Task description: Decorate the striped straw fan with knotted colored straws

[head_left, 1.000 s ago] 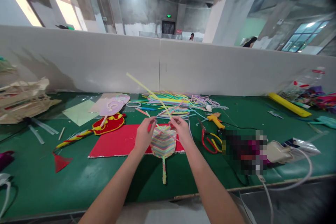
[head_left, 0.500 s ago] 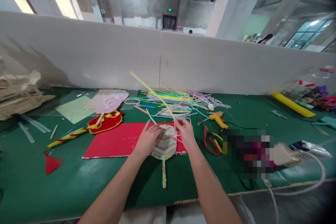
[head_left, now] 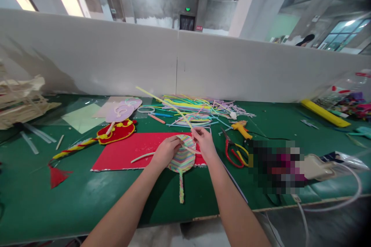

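A small round fan point(head_left: 182, 160) with wavy pastel stripes and a twisted pipe-cleaner handle lies on a red board point(head_left: 121, 158). My right hand point(head_left: 203, 141) pinches one end of a long yellow pipe cleaner point(head_left: 162, 103) at the fan's upper right edge; its other end points up and left. My left hand point(head_left: 168, 150) rests over the fan's left side, fingers closed around a pale pipe cleaner point(head_left: 142, 157) that sticks out to the left below it. Another pale piece crosses the fan between the hands. The fingertips' exact grip is partly hidden.
Behind the board lies a heap of pastel pipe cleaners point(head_left: 188, 110). Red-and-yellow scissors point(head_left: 234, 152) and an orange glue gun point(head_left: 242, 128) are at the right. A red tasselled fan point(head_left: 116, 133) lies left. A white partition point(head_left: 116, 58) stands behind the green table point(head_left: 72, 208).
The pale pipe cleaner at my left hand has swung from pointing upward to pointing left. The yellow one tilts lower to the left. The fan stays in place.
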`<action>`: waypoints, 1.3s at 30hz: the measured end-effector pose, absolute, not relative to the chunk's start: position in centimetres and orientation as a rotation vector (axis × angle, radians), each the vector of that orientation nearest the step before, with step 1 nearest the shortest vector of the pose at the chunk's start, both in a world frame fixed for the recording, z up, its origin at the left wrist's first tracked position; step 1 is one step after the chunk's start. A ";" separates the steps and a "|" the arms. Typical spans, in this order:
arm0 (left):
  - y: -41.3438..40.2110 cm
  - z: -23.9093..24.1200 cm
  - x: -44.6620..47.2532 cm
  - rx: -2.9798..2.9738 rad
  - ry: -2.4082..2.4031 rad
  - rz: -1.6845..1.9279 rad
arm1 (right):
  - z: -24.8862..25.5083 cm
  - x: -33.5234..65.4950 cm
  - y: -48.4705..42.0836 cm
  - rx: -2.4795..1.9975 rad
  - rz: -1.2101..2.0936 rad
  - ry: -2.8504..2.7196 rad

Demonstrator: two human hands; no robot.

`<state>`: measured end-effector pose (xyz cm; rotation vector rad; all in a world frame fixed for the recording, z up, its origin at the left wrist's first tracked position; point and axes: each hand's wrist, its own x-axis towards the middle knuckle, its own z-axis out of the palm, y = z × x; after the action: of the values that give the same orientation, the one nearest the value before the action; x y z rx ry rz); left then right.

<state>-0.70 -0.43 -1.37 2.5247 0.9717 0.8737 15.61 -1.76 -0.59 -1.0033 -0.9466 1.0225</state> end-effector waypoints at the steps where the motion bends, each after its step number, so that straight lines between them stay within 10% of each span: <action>1: -0.5 -1.4 -0.6 2.528 1.011 0.922 | -0.5 15.5 -1.8 -0.997 1.024 -0.944; 39: -1.3 0.3 -0.1 1.840 0.981 1.190 | -0.4 14.0 -2.5 -0.795 1.423 -0.828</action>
<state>-0.07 -1.28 0.35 1.8395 0.9811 1.1903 13.95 -2.53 -0.41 -0.7949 -0.8284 1.4231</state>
